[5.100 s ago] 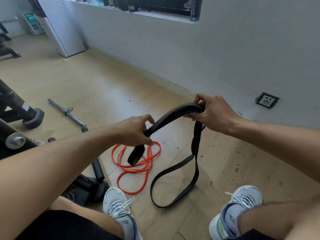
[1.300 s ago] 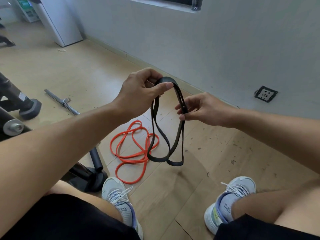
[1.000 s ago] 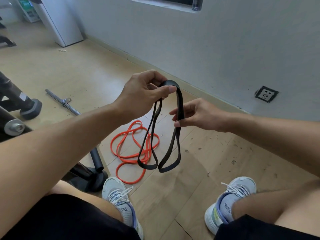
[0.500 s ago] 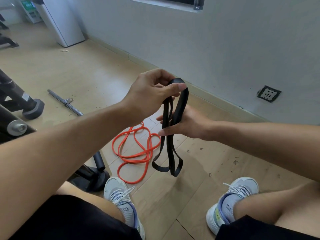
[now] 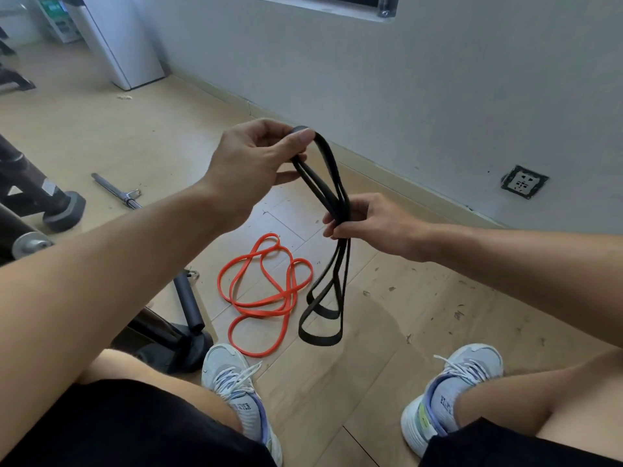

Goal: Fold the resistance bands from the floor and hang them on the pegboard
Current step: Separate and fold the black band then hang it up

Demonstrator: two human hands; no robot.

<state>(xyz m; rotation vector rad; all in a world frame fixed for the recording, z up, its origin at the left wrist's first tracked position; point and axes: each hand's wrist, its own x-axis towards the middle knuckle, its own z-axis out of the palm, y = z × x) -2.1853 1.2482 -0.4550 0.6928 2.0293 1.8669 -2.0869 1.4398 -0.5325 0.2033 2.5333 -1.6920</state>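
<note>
Near the centre of the frame, the left hand (image 5: 256,160) pinches the top bend of the black resistance band (image 5: 332,197) between thumb and curled fingers. Lower and to the right, the right hand (image 5: 367,224) has its fingers closed round the band's strands, gathering them into one bundle. Below that grip the band hangs in two loose loops, their lowest bends (image 5: 320,338) showing just right of the orange band in the frame.

The orange resistance band (image 5: 266,294) lies in loose, overlapping coils on the wooden floor (image 5: 421,315), below centre and slightly left, apart from both hands.

At the bottom of the frame two light sneakers stand on the floor, the left sneaker (image 5: 232,375) just below the orange coils and the right sneaker (image 5: 462,375) toward the lower right. Small dark lettering shows on the sock cuffs, too blurred to read.

At the left edge sit dark gym equipment (image 5: 40,200) and a metal bar (image 5: 114,192) lying on the floor. A white cabinet (image 5: 121,38) stands against the grey wall (image 5: 438,79) in the upper left; something green with markings shows behind it, illegible. A wall socket (image 5: 524,182) sits low on the wall at the right. No container is visible in this view.
</note>
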